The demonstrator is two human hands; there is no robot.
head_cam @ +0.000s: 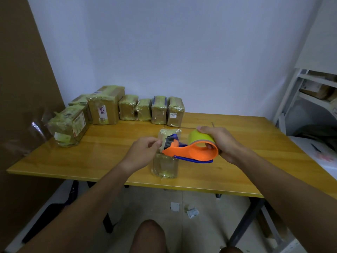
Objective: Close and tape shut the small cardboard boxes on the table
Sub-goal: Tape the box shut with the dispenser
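Note:
A small cardboard box (165,167), wrapped in shiny clear tape, stands near the front edge of the wooden table (102,152). My right hand (220,141) grips an orange and blue tape dispenser (193,152) with a yellow-green tape roll (197,137), held just above the box. My left hand (144,152) pinches the loose end of the tape at the dispenser's nose, over the box top.
Several taped boxes (158,110) stand in a row along the table's back edge, with larger ones (69,125) at the back left. A white shelf (313,99) with parcels stands at the right. Scraps of paper (191,212) lie on the floor under the table.

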